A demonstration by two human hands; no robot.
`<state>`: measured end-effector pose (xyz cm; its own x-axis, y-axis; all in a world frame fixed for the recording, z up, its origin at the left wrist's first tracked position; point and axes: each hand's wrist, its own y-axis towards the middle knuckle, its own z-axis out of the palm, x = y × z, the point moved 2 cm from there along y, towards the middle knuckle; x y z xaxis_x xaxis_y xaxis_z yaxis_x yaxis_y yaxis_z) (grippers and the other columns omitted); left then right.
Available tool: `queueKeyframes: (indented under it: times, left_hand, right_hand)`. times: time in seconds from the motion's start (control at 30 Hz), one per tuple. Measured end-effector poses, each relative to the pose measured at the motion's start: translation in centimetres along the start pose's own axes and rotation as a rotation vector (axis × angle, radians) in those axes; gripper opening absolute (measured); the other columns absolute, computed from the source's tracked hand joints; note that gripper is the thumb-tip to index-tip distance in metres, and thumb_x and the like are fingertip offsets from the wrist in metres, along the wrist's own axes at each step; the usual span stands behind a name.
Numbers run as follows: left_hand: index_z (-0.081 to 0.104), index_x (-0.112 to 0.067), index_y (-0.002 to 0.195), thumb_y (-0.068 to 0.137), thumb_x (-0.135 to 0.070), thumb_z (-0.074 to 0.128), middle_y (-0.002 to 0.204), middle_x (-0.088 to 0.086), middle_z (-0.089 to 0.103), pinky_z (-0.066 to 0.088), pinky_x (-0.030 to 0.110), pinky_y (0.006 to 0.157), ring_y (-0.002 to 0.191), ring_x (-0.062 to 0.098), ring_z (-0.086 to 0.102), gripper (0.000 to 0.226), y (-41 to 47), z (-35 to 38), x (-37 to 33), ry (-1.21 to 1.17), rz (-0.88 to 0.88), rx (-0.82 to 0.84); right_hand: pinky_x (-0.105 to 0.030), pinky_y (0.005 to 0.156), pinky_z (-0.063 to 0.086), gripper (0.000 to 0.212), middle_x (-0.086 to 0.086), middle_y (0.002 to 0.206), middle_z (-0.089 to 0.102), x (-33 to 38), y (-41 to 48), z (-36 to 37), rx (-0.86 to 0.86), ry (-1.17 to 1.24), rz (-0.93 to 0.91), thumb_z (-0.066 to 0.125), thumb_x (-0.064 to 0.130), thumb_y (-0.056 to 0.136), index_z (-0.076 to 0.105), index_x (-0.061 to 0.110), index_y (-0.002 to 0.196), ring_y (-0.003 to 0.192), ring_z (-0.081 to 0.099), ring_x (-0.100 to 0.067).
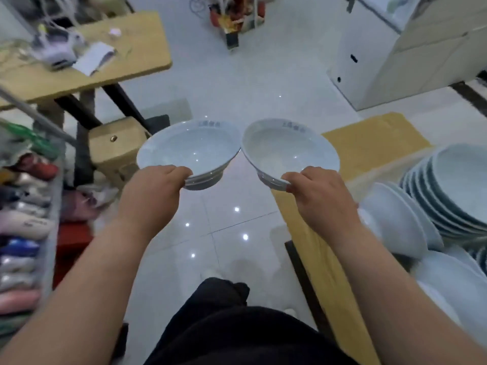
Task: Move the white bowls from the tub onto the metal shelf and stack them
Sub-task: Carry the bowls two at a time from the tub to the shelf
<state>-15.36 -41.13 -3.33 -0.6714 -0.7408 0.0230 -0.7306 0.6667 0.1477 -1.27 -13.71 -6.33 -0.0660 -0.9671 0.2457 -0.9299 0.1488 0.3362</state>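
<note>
White bowls (189, 151) held forward, left hand (155, 192) and right hand (320, 197) fingers gripping their rims.

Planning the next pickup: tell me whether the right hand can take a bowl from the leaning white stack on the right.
Probably not yet: the right hand grips a white ceramic bowl by its rim. The white stack lies close, unobstructed.

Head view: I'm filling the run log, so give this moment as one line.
state: bowls held mid-air | left hand: grips stacked bowls by rim | right hand: grips second bowl load by rim | remaining bowls: stacked at right
</note>
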Motion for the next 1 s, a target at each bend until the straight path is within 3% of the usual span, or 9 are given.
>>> queueKeyframes:
  times: [0.13,0.3,0.57,0.77,0.87,1.0]
  left_hand:
    - [0.068,-0.011,0.092,0.071,0.008,0.062,0.067,0.007,0.062,0.026,0.028,0.051,0.058,0.033,0.055,0.029,-5.5,0.0,6.3,0.024,-0.187,-0.032]
    - [0.068,-0.014,0.094,0.074,-0.002,0.051,0.07,0.005,0.063,0.033,0.03,0.05,0.061,0.033,0.056,0.029,-10.5,0.3,13.9,0.001,-0.358,-0.05]
    - [0.063,-0.018,0.085,0.065,-0.002,0.078,0.065,0.0,0.06,0.022,0.028,0.054,0.059,0.03,0.054,0.029,-18.4,-0.6,21.6,0.064,-0.693,0.033]
    - [0.062,-0.021,0.088,0.076,-0.005,0.056,0.071,-0.002,0.06,0.028,0.03,0.055,0.068,0.026,0.051,0.021,-24.6,-1.7,20.5,0.085,-1.059,-0.009]
    - [0.063,-0.019,0.086,0.076,-0.019,0.052,0.069,-0.002,0.06,0.023,0.029,0.056,0.064,0.023,0.046,0.015,-27.1,-3.6,17.2,0.124,-1.216,-0.025]
    - [0.067,-0.02,0.091,0.07,-0.01,0.064,0.074,0.001,0.066,0.034,0.031,0.054,0.069,0.03,0.059,0.024,-30.4,-5.9,10.7,0.252,-1.514,0.046]
  right_hand:
    - [-0.031,0.06,0.025,0.032,-0.002,0.066,0.05,6.1,4.8,3.3,0.101,0.015,-0.184,0.074,-0.003,0.073,0.069,0.018,0.096,0.058,0.045,-0.027]
    - [-0.031,0.057,0.028,0.032,-0.003,0.064,0.051,14.3,11.0,7.2,0.167,0.027,-0.349,0.073,-0.005,0.071,0.07,0.018,0.094,0.056,0.046,-0.03]
    - [-0.033,0.056,0.043,0.028,-0.005,0.066,0.058,27.2,17.6,13.2,0.252,0.11,-0.629,0.075,-0.002,0.075,0.072,0.018,0.095,0.058,0.053,-0.032]
    - [-0.03,0.054,0.042,0.027,-0.005,0.067,0.06,35.0,19.9,16.5,0.301,0.222,-0.98,0.078,-0.001,0.074,0.073,0.016,0.095,0.058,0.055,-0.03]
    - [-0.031,0.053,0.042,0.026,-0.004,0.067,0.06,39.0,20.2,17.5,0.351,0.321,-1.175,0.077,0.001,0.074,0.073,0.016,0.095,0.058,0.056,-0.03]
    - [-0.032,0.053,0.043,0.026,-0.004,0.07,0.062,43.9,18.2,16.8,0.379,0.462,-1.455,0.08,0.006,0.073,0.073,0.018,0.095,0.06,0.058,-0.031]
